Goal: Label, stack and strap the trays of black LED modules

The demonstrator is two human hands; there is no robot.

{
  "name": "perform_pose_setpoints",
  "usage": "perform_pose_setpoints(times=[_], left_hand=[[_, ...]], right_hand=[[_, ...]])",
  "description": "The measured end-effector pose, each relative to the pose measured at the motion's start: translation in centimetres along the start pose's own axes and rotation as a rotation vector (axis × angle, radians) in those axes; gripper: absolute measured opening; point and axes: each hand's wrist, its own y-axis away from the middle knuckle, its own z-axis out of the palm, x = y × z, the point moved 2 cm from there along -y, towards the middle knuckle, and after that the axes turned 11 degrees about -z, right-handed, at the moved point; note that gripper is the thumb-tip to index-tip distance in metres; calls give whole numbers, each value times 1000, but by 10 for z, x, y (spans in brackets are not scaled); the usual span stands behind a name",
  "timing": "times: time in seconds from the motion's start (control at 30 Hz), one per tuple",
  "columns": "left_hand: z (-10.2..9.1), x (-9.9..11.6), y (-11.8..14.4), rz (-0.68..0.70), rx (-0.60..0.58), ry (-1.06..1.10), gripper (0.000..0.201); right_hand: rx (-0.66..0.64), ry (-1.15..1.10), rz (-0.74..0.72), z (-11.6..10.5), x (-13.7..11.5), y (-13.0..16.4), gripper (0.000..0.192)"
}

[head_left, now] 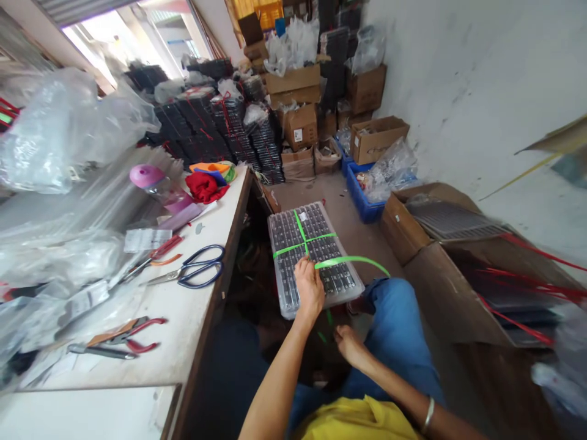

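A stack of clear plastic trays [287,287] filled with rows of small dark pieces lies flat in front of my knees. A green plastic strap [301,226] crosses its top both ways, and a loose length of it curves off to the right. My left hand [309,284] is closed on this strap near the crossing, pressed close to the top tray. Below the near edge of the stack, my right hand [351,345] has its fingers curled at a hanging piece of green strap; its grip is partly blurred.
On the workbench [188,330] at left lie scissors [202,267], red-handled pliers [132,339], a pink-capped bottle [160,186] and a red cloth [206,187]. An open carton [426,244] with trays and red straps stands at right, beyond it a blue crate [362,192]. Tray stacks fill the back.
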Motion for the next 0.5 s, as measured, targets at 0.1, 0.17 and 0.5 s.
perform_pose_setpoints(times=[0.1,0.17,0.5], left_hand=[[-1,2,1,-42,32,-34,29],[0,2,2,-67,43,-58,30],[-5,-2,-4,20,-84,-53,28]], right_hand=[[-45,118,-7,4,-1,1,22],[-61,174,-10,3,-5,0,20],[-61,323,-281,-47,-81,23,11]])
